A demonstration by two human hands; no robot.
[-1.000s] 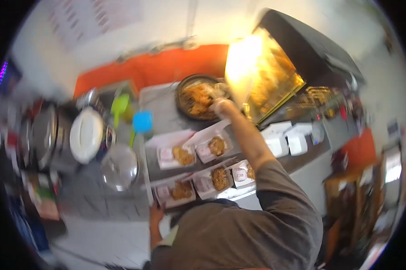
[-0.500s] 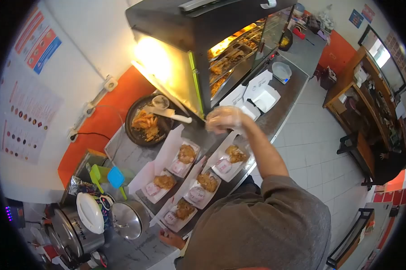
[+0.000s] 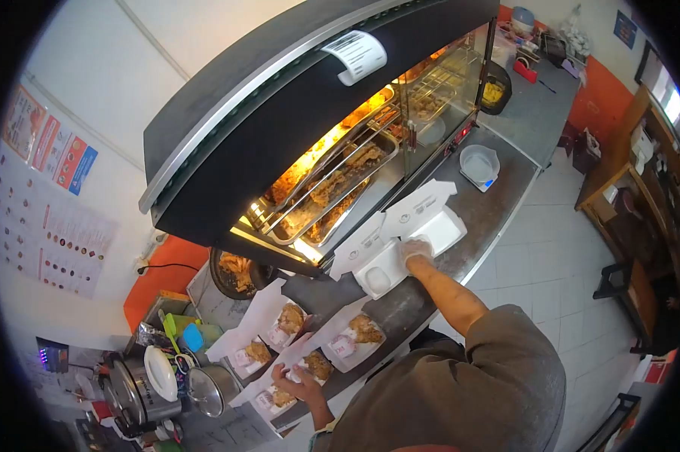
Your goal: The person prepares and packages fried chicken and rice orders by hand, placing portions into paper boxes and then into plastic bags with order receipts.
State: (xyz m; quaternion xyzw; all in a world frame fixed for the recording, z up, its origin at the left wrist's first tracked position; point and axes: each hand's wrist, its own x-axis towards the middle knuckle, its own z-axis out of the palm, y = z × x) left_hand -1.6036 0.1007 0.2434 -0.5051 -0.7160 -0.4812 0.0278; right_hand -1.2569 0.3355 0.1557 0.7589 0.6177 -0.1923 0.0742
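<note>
My right hand (image 3: 417, 250), in a clear plastic glove, has its fingers closed at the near wall of an open white takeaway box (image 3: 444, 232) with nothing in it. Beside that stands a second open takeaway box (image 3: 378, 273), also bare inside. My left hand (image 3: 302, 387) is spread with fingers apart, low over two filled boxes at the front. Several open boxes each hold a piece of fried chicken (image 3: 366, 328) and a small paper-wrapped packet (image 3: 343, 345). My left fingertips overlap the fried chicken (image 3: 283, 397) in the nearest box.
A lit food warmer (image 3: 317, 181) with trays of fried food stands behind the boxes. A scale with a clear bowl (image 3: 479, 164) sits to the right. At left are a dark pan of food (image 3: 238, 273), a metal pot (image 3: 207, 392) and a rice cooker (image 3: 139, 384).
The view has shifted toward the warmer. My right hand has moved right, from beside the warmer's corner to the bare boxes. My left hand has moved from the counter edge up over the filled boxes.
</note>
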